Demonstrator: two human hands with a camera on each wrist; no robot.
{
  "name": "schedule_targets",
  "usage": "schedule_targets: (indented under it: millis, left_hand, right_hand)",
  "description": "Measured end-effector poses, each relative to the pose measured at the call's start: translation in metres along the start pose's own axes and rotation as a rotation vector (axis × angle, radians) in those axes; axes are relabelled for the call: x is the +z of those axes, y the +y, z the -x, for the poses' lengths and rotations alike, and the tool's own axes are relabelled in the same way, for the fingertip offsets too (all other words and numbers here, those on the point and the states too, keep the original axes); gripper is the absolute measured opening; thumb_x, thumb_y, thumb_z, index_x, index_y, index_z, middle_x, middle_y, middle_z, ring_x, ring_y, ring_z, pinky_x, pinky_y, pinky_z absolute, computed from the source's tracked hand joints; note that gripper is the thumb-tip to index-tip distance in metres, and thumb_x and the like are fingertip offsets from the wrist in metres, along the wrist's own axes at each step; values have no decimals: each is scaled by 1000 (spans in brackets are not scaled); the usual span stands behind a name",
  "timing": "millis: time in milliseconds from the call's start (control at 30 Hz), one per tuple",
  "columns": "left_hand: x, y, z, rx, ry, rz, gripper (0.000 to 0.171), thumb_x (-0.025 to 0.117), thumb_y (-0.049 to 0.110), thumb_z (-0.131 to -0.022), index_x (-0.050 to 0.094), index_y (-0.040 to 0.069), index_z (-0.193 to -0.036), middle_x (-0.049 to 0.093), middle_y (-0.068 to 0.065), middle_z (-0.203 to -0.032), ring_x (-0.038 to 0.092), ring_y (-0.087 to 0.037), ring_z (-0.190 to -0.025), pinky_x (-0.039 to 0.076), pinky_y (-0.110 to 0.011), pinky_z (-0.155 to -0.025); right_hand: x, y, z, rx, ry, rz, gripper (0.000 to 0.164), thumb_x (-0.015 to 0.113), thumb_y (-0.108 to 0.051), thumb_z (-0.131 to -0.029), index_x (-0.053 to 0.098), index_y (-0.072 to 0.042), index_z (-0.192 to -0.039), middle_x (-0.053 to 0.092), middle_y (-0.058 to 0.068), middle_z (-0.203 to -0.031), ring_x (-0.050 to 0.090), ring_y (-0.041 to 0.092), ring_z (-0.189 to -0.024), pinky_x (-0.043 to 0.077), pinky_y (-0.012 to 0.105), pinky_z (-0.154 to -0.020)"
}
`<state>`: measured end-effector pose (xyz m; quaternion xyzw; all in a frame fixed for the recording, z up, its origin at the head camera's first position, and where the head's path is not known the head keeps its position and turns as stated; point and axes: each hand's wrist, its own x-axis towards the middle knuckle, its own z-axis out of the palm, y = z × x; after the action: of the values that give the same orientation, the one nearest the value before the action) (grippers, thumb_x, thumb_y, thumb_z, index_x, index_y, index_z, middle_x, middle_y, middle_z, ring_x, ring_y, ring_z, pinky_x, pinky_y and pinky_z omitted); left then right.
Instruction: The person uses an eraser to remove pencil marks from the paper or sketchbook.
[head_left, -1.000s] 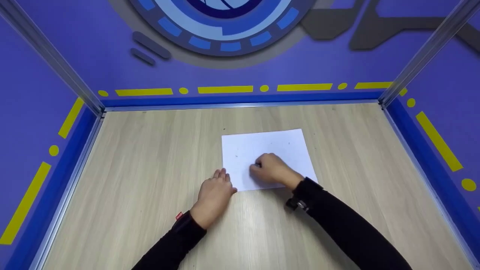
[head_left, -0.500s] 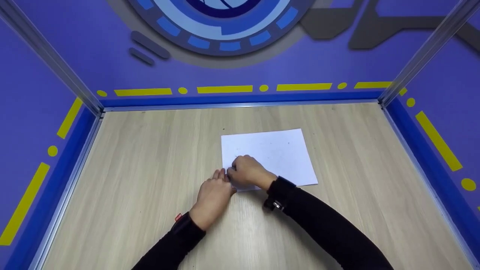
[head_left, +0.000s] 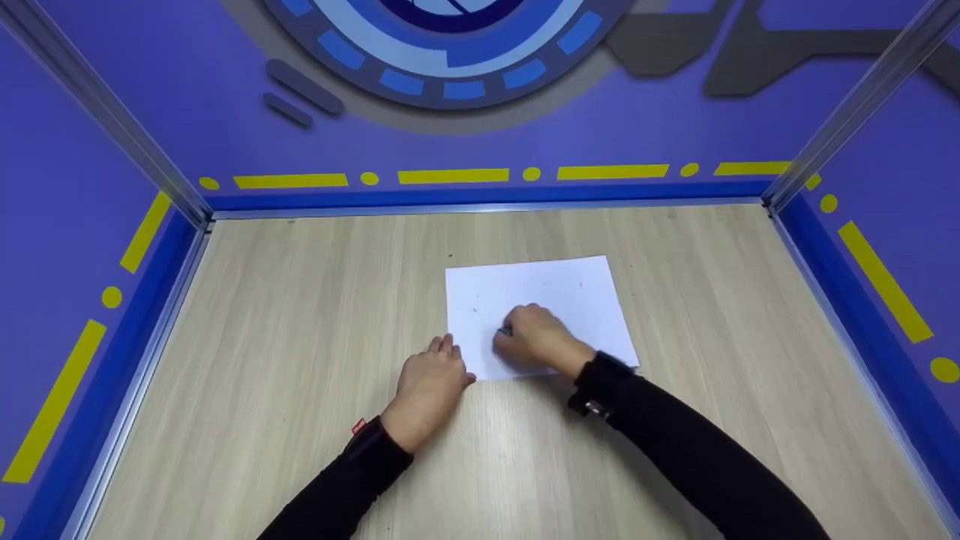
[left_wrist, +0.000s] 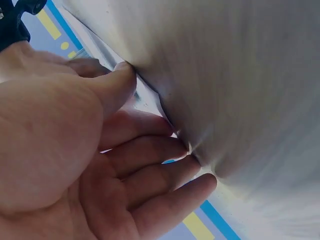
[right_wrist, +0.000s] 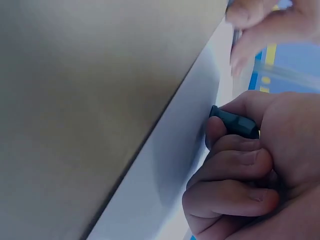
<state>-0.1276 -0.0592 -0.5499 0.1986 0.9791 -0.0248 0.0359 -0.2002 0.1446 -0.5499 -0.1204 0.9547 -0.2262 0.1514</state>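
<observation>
A white sheet of paper [head_left: 570,300] lies flat on the wooden table, with a few small dark specks on it. My right hand [head_left: 540,337] is over the lower middle of the sheet. In the right wrist view its thumb and index finger pinch a small dark green eraser [right_wrist: 235,123], while the other fingers curl into the palm. At the lower left corner of the sheet my left hand [head_left: 429,388] presses down with its fingertips. The left wrist view shows its fingers [left_wrist: 165,180] stretched out along the paper's edge.
The light wood table [head_left: 300,322] is closed in by purple panels on the left, back and right. A metal strip [head_left: 480,208] runs along the back edge. Tiny dark specks lie near the sheet.
My right hand moved left across the sheet up to the left hand, then back right to the lower middle, still holding the eraser. The left hand stays in place.
</observation>
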Motion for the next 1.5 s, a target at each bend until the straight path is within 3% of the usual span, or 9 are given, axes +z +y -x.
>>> schedule_targets:
  millis: [300, 533, 767, 1000, 1300, 1500]
  left_hand:
    - [3, -3, 1, -7, 17, 7, 64, 72, 49, -104, 72, -4, -141, 71, -22, -150, 70, -33, -139, 67, -45, -97]
    - [4, -2, 2, 1, 55, -6, 64, 74, 48, -102, 74, -4, -138, 72, -22, -147, 72, -33, -136, 68, -43, -96]
    - [6, -1, 2, 15, 96, -33, 62, 75, 48, -101, 76, -5, -134, 74, -22, -143, 74, -33, -132, 68, -41, -92]
    - [5, -2, 2, 30, 111, -46, 62, 76, 49, -101, 76, -4, -134, 75, -22, -142, 75, -33, -131, 69, -40, -89]
    - [5, -2, 1, 20, 86, -10, 63, 75, 49, -102, 74, -3, -138, 73, -23, -146, 74, -34, -133, 69, -43, -91]
    - [4, -1, -1, 19, 86, -1, 60, 78, 47, -100, 76, -3, -134, 75, -22, -143, 75, -33, -130, 68, -43, -89]
  right_hand:
    - [-38, 74, 25, 108, 17, -78, 42, 63, -23, -95, 44, -20, -58, 37, -5, -62, 37, 17, -58, 33, 32, -57]
    - [-49, 91, 31, 146, 7, -34, 43, 61, -24, -95, 38, -20, -59, 32, -6, -63, 33, 16, -60, 30, 32, -59]
    - [-40, 76, 27, 155, 12, -92, 45, 61, -29, -99, 38, -19, -62, 32, -5, -64, 35, 17, -60, 32, 33, -60]
    - [-24, 39, 14, 57, 11, -119, 49, 65, -28, -99, 40, -21, -57, 32, -9, -58, 34, 15, -56, 30, 31, -57]
    - [-1, -17, -2, 11, -64, -69, 50, 66, -30, -102, 48, -21, -57, 39, -9, -56, 42, 16, -57, 35, 32, -59]
    - [12, -32, -5, 5, -57, -18, 46, 68, -29, -99, 49, -20, -58, 44, -6, -60, 47, 19, -64, 37, 34, -62]
